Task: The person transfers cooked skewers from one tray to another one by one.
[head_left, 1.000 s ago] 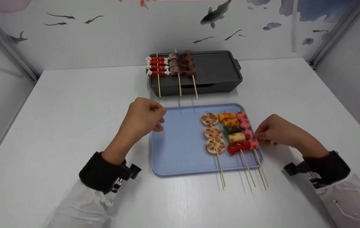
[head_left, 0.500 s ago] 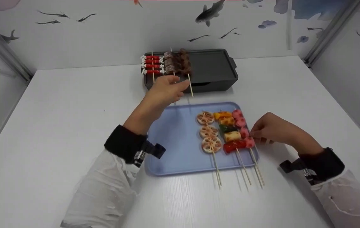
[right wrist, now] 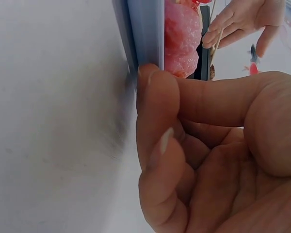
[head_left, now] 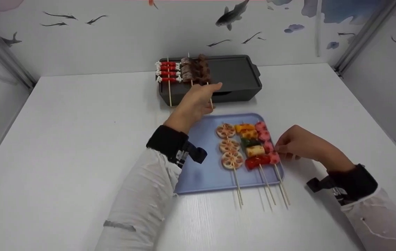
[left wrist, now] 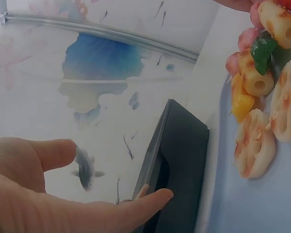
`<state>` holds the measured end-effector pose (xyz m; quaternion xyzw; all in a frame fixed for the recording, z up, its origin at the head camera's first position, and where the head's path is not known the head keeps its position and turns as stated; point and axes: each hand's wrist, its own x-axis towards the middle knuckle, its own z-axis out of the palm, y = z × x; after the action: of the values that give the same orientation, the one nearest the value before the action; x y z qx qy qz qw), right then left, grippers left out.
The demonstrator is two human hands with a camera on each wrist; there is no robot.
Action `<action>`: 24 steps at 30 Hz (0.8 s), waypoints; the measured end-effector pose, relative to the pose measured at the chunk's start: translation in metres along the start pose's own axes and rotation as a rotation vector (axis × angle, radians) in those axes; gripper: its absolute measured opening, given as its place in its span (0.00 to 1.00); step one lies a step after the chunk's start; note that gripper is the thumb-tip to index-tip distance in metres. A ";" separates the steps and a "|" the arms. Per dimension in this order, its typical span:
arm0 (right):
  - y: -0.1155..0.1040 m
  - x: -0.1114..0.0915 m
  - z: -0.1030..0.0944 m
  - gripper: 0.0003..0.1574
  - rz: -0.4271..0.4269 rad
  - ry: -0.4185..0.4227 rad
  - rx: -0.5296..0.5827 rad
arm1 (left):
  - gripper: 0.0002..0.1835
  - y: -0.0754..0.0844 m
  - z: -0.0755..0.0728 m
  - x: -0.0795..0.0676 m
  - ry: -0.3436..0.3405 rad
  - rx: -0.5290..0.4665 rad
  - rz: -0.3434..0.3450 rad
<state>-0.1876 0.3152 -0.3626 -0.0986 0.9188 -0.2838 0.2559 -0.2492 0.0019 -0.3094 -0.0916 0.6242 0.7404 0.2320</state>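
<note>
We see the left hand (head_left: 199,99) with thumb and fingers apart around the bare stick of a dark brown meat skewer (head_left: 203,69), though we cannot tell if they touch it; the skewer lies on a black rectangular grill (head_left: 234,73) at the back of the white table (head_left: 62,157). Our right hand (head_left: 297,142) pinches the right rim of a pale blue, round-cornered tray (head_left: 208,179), which carries lotus-slice (head_left: 232,159), mixed-vegetable (head_left: 254,150) and pink-ball (head_left: 263,135) skewers side by side. Pale details on our black left cuff (head_left: 168,141) are too small to read.
</note>
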 end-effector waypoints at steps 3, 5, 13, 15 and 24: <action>0.000 0.000 0.000 0.12 -0.005 0.003 -0.007 | 0.49 -0.005 0.002 0.006 0.042 -0.098 -0.006; 0.001 0.001 0.000 0.12 -0.008 0.003 -0.010 | 0.47 -0.007 0.003 0.010 0.057 -0.150 -0.003; 0.002 0.000 -0.001 0.11 -0.024 0.009 -0.006 | 0.32 -0.007 0.004 0.020 0.093 -0.231 0.011; 0.002 0.000 -0.001 0.11 -0.023 0.009 -0.007 | 0.29 -0.006 0.002 0.021 0.102 -0.238 0.017; 0.002 0.000 -0.001 0.11 -0.019 0.009 -0.004 | 0.20 -0.004 -0.003 0.023 0.090 -0.229 0.088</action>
<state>-0.1881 0.3171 -0.3635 -0.1064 0.9196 -0.2849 0.2488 -0.2677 0.0048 -0.3229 -0.1230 0.5489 0.8113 0.1589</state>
